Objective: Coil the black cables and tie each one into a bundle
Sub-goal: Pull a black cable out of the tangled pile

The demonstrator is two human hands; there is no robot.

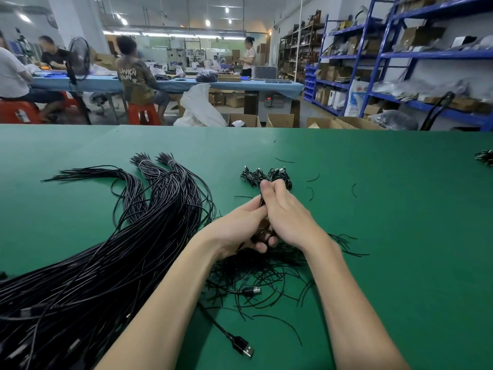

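Both hands meet over the middle of the green worktop (373, 209), pressed close together around one small coil of black cable (262, 202). The left hand (240, 225) has its grip curled round the coil from the left and below, fingertips tucked under it. The right hand (285, 212) closes its grip on the same coil from the right, thumb and forefinger pinching at the top. Under the wrists lies a loose heap of short black ties (266, 265), some scattered toward the right side of the worktop. A thick sheaf of long uncoiled cables (112, 257) runs from the near left corner toward the middle, its far ends bound with pale bands. Just beyond the hands sits a small row of finished bundles (264, 174). Two USB plugs (244, 348) lie near the front edge between the forearms. Another dark bundle (484, 156) shows at the right edge.
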